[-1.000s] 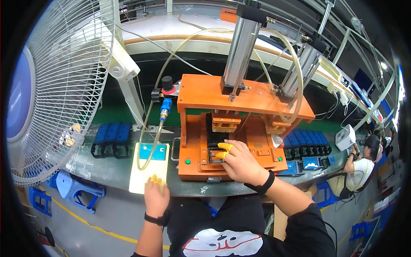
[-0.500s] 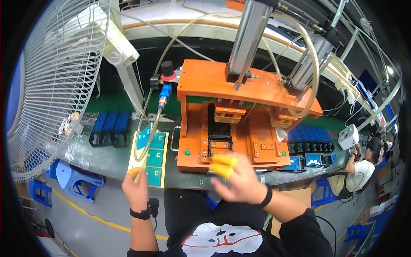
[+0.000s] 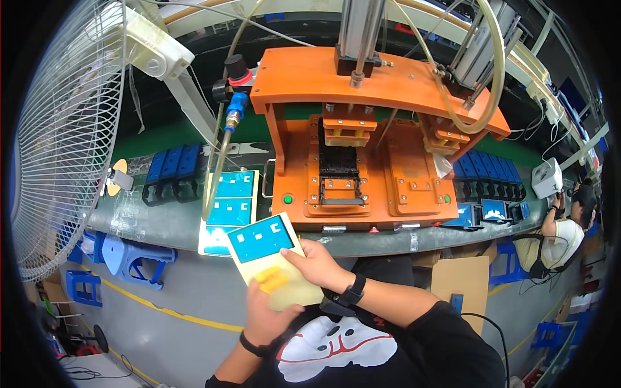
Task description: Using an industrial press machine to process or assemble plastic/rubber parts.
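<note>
As a large wire-caged fan filled the far left, a blue stool stood beside the dark green bench, where three blue-and-black frames sat in a row. Just to their right, a sheet of blue-green panels lay flat at the bench's front edge, a pale hose hanging across its left side.

In front of the bench, a worker in a black shirt held a pale yellow sheet tilted, with one blue-green panel at its upper end. The left hand, yellow covers on its fingers, lay against the sheet's lower part, those fingers close together; whether it gripped the sheet could not be told, the thumb's contact being unclear. The right hand pinched the sheet's right edge, thumb on its face near the panel's lower corner.

Beyond rose an orange press topped by two silver cylinders, a black frame seated in its left station. Farther right stood a row of blue-and-black pieces and a small white grilled device, with a seated person at far right.
</note>
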Action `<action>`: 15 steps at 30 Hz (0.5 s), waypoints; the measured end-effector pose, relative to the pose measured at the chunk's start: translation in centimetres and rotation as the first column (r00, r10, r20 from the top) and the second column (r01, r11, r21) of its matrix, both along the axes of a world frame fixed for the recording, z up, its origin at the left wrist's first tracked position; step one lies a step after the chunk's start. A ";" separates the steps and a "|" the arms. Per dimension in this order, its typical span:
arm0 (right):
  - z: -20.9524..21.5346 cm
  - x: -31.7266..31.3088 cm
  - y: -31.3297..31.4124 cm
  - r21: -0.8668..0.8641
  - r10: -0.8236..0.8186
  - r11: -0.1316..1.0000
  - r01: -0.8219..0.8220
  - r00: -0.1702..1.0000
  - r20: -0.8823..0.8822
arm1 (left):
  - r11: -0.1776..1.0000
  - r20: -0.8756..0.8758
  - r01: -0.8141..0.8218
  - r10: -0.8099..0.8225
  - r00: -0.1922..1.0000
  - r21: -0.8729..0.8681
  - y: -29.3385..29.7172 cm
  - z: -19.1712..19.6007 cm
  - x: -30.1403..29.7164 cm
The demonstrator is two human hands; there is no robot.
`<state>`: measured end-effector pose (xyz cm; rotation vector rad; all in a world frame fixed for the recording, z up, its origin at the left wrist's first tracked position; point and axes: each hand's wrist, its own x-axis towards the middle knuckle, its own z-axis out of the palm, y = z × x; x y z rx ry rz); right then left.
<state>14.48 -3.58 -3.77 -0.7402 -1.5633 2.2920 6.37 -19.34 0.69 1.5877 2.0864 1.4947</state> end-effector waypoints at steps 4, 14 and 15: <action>1.8 3.1 0.0 0.346 0.086 0.930 -0.124 0.989 0.121 | 0.999 -0.054 0.033 -0.034 0.998 -0.012 2.4 0.3 -1.3; 3.0 9.8 1.5 0.801 -0.012 0.599 -0.019 0.999 0.033 | 0.998 0.407 0.058 -0.040 0.913 -0.031 4.1 -1.1 0.4; 2.6 11.0 2.0 0.798 -0.077 0.601 0.039 0.997 0.010 | 1.000 0.528 0.003 0.013 0.849 -0.030 3.7 -1.3 -0.4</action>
